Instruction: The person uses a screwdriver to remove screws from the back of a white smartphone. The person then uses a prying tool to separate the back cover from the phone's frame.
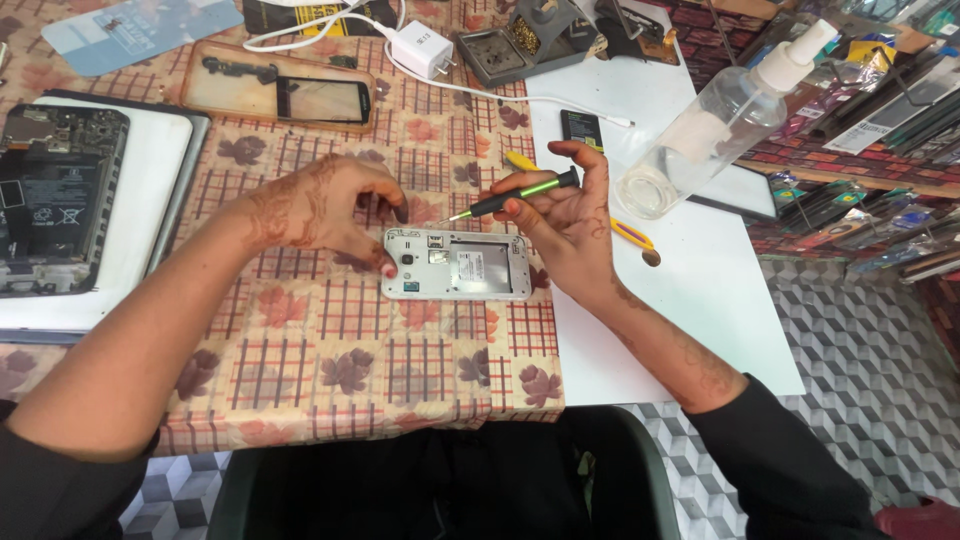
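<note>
- Hands first: I see my left hand [325, 210] arched over the left end of the opened phone [457, 265], fingertips pinching its upper and lower left edge.
- My right hand [565, 215] pinches a green-and-black screwdriver [510, 197]; its tip points left and slightly down, hovering just above the phone's top edge.
- Phone lies flat, back side up with the cover off, on the checked cloth of the desk [330, 340], long axis running left to right, camera end to the left.
- A clear spray bottle [715, 125] lies tilted on the white mat [690, 290], right of the hands.
</note>
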